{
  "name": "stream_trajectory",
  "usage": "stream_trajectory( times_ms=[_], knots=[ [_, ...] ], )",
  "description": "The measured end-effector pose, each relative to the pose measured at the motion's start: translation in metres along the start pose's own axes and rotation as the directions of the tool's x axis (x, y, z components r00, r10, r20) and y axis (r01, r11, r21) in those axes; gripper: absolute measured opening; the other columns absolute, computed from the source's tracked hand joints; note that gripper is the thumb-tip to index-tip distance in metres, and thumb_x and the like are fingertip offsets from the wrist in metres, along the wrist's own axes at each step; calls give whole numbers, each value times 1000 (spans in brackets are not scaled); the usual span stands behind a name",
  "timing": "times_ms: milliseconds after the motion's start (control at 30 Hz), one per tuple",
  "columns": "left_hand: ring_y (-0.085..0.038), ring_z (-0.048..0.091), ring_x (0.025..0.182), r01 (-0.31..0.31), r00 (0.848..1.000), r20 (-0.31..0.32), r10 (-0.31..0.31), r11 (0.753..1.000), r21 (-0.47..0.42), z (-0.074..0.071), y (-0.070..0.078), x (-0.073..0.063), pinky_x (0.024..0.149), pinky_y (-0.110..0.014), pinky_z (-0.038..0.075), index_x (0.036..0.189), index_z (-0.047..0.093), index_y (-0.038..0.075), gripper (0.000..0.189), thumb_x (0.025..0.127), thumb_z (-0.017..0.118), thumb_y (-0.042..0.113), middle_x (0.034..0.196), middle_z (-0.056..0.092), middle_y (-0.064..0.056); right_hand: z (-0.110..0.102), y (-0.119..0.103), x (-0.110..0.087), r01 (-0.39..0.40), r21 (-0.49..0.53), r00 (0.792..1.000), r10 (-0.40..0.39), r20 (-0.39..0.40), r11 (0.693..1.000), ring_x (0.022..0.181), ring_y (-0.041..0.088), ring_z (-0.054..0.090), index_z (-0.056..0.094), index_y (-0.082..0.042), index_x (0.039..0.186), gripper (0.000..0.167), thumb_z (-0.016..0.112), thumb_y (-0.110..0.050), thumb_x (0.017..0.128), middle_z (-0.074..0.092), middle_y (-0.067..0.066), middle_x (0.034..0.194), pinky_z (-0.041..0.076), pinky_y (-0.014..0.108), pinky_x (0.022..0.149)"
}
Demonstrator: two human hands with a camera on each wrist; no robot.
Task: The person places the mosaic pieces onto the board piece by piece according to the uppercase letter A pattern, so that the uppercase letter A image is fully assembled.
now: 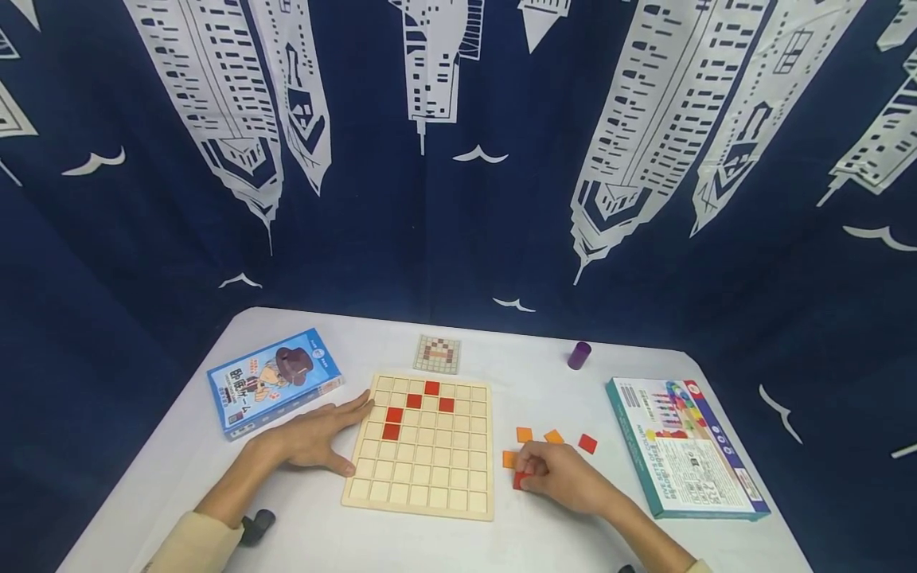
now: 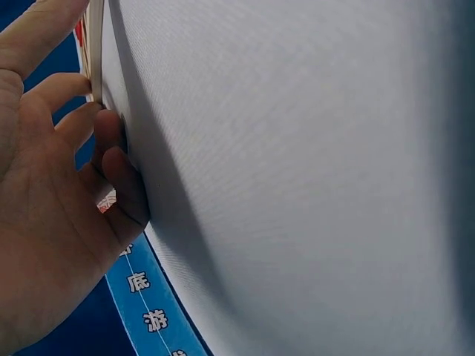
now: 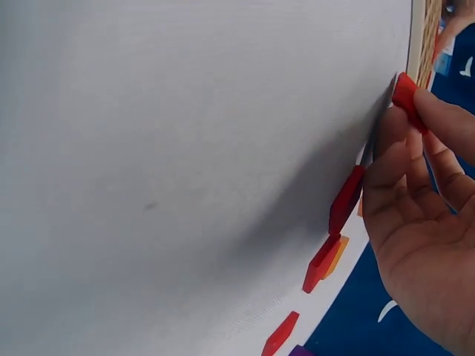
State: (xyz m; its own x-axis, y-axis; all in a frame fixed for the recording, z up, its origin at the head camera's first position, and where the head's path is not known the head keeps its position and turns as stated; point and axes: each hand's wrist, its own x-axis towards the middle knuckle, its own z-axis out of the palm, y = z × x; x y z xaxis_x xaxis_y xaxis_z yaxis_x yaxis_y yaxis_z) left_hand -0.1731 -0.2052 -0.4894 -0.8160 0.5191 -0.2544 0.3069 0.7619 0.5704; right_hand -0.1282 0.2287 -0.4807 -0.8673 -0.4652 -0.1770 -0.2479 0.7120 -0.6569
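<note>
My left hand [image 1: 315, 436] rests at the left edge of a pale wooden grid board [image 1: 423, 500], thumb and fingers spread and touching its side. Several red tiles [image 1: 392, 415] sit in cells in the board's upper part. To the right of the board, my right hand [image 1: 562, 476] pinches a red square tile [image 3: 407, 100] between thumb and fingers, low over the table. Orange tiles [image 1: 524, 434] and a loose red tile [image 1: 587, 443] lie just beyond that hand. The right wrist view shows more red tiles [image 3: 346, 199] beside the fingers, seen nearly edge-on.
A small card with a grid pattern [image 1: 437, 353] lies behind the board. A blue game box [image 1: 275, 382] is at the left, a teal-edged box [image 1: 688, 450] at the right, and a purple cylinder [image 1: 579, 355] at the back. A black object [image 1: 258, 527] lies by the left forearm.
</note>
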Motion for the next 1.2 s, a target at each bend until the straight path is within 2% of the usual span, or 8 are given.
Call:
stream_trajectory(
  times_ms=[233,433,567,700,833,1033,1200],
  knots=[
    [-44,24,149,12,1000,-1,-12,1000,11,1,0,0,118,-61,26,160,31,20,113,67,88,49,169,15,-2,0,-10,10,16,151,1000,-16,3,988,80,14,59,69,-19,96,12,73,-9,89,64,-4,85,51,22,70],
    [-43,23,150,-2,1000,-1,2,1000,10,0,0,0,120,-62,23,160,30,18,113,67,88,48,169,15,-4,12,-34,36,-4,234,999,-5,37,972,78,14,60,71,-18,97,10,72,-11,90,65,-2,83,52,21,66],
    [-38,20,152,-21,1000,3,21,1000,12,-1,0,1,123,-59,16,160,28,15,113,69,87,47,169,14,-7,24,-55,56,35,262,997,-51,54,964,75,15,65,72,-18,97,12,70,-8,90,67,-2,82,54,23,65],
    [-35,20,153,-35,999,3,35,999,9,-1,0,0,124,-57,14,160,27,13,113,70,87,46,169,13,-9,36,-76,77,85,253,992,-106,71,964,72,16,69,72,-18,95,13,70,-7,88,69,-3,80,54,23,63],
    [-37,21,152,-39,999,4,39,999,9,-2,-2,-1,123,-59,15,160,27,13,112,71,86,46,169,13,-10,45,-94,99,134,203,984,-154,85,970,73,9,65,73,-20,94,10,73,-11,89,70,-6,81,53,22,65],
    [-38,22,152,-42,999,6,41,999,9,-2,-2,-2,122,-61,16,160,28,14,111,72,86,47,169,13,-8,54,-111,127,156,154,978,-174,111,976,72,4,61,72,-19,93,10,76,-11,88,67,-8,79,52,20,67],
    [-40,21,151,-45,999,5,45,999,14,-2,-1,-1,122,-62,17,160,27,15,110,72,85,48,169,12,-6,64,-116,136,147,117,977,-162,135,982,69,4,61,71,-18,91,11,77,-9,87,66,-10,75,51,19,64]
  ],
)
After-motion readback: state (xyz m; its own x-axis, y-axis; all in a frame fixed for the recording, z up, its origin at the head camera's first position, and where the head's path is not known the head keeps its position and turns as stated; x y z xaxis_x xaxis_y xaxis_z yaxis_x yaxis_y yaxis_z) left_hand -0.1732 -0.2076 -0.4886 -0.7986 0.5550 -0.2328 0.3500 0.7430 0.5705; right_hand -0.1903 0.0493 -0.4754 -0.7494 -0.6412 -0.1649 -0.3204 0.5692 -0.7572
